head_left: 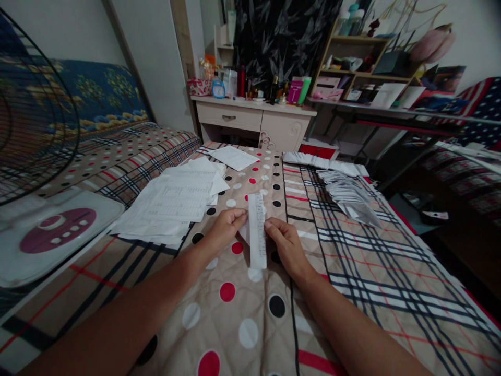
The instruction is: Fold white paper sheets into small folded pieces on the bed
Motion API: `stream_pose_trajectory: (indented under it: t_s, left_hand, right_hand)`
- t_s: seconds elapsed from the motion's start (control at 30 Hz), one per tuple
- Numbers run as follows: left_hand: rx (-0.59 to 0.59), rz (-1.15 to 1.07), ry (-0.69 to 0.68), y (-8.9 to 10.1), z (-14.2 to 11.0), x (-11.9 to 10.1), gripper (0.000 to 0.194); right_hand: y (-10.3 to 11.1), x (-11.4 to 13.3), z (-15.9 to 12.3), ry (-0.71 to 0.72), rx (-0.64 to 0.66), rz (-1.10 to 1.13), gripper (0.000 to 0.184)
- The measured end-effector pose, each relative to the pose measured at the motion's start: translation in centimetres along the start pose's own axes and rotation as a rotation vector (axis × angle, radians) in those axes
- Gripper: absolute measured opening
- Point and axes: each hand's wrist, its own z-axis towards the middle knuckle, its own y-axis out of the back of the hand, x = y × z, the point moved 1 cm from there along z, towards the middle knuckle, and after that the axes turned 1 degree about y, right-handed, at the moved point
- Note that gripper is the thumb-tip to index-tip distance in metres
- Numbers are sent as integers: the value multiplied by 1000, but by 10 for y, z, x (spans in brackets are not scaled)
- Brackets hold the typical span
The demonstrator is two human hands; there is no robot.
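A long, narrow folded strip of printed paper (pixel 257 232) stands out between my two hands, just above the dotted bedspread (pixel 250 313). My left hand (pixel 229 223) pinches its left side, where a paler flap of paper shows. On the opposite edge, the thumb and fingers of my right hand (pixel 284 240) are closed. Small print runs down the right half of the strip. To the left lies a loose stack of printed sheets (pixel 168 201), and a single white sheet (pixel 235 157) is behind it. Several folded paper strips (pixel 344 190) lie fanned out on the right.
A fan (pixel 37 104) stands at the far left above a white plastic base with a purple label (pixel 58 230). Across the back is a white dresser (pixel 235 117) crowded with bottles. Shelves (pixel 352 73) rise at the right. Another row of white paper (pixel 324 163) lies near the bed's far edge.
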Motion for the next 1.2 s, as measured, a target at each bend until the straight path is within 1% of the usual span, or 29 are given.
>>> stream_pose_trajectory:
  t_s: [0.1, 0.2, 0.27, 0.37, 0.47, 0.5, 0.53, 0.57, 0.63, 0.67, 0.73, 0.8, 0.9, 0.97, 1.03, 1.1, 1.2]
  left_hand:
    - [2, -31, 18, -1, 0, -2, 29]
    - [-3, -30, 30, -2, -1, -2, 29]
    - [-34, 9, 24, -3, -1, -1, 28]
    - [-80, 90, -19, -3, -1, 2, 25]
    - [-87, 187, -59, -5, -2, 5, 24]
    - [-96, 226, -94, -5, -2, 4, 24]
    - [-114, 281, -159, -6, -4, 3, 28]
    - [-135, 357, -251, -6, -6, 0, 36]
    - [-158, 574, -499, -8, -11, -8, 54]
    - [-143, 707, -621, -9, -14, -12, 56]
    - [-86, 936, -806, -12, -20, -19, 51]
    - [-54, 1089, -894, -14, -24, -24, 41]
    - [-107, 1227, -893, -15, -25, -26, 28]
    - [-153, 1292, -854, -15, -25, -26, 24]
    - [-165, 1360, -787, -17, -24, -26, 22]
    - [-127, 1430, -685, -18, -24, -26, 23]
    - [-1, 1509, -537, -22, -23, -26, 25]
  right_hand:
    - [0, 0, 0, 13, 17, 2, 35]
    - [0, 2, 0, 25, -3, -22, 33]
    - [-2, 4, 0, 38, -19, -38, 27]
    - [-6, 5, 2, 82, -9, -37, 11]
    - [-9, 5, 3, 126, -16, -55, 10]
    - [-9, 4, 4, 125, -34, -61, 10]
    - [-9, 4, 5, 117, -62, -64, 10]
    - [-7, 2, 5, 107, -98, -73, 9]
    - [-4, 0, 6, 102, -179, -122, 8]
    - [-2, -2, 6, 113, -216, -166, 7]
    - [2, -4, 6, 155, -269, -269, 5]
    - [4, -4, 6, 197, -300, -354, 4]
    - [6, -3, 5, 225, -332, -407, 2]
    - [7, -2, 5, 237, -344, -431, 1]
    - [7, -2, 5, 254, -333, -465, 1]
    - [6, -2, 5, 267, -315, -502, 1]
    - [5, -3, 8, 244, -317, -559, 3]
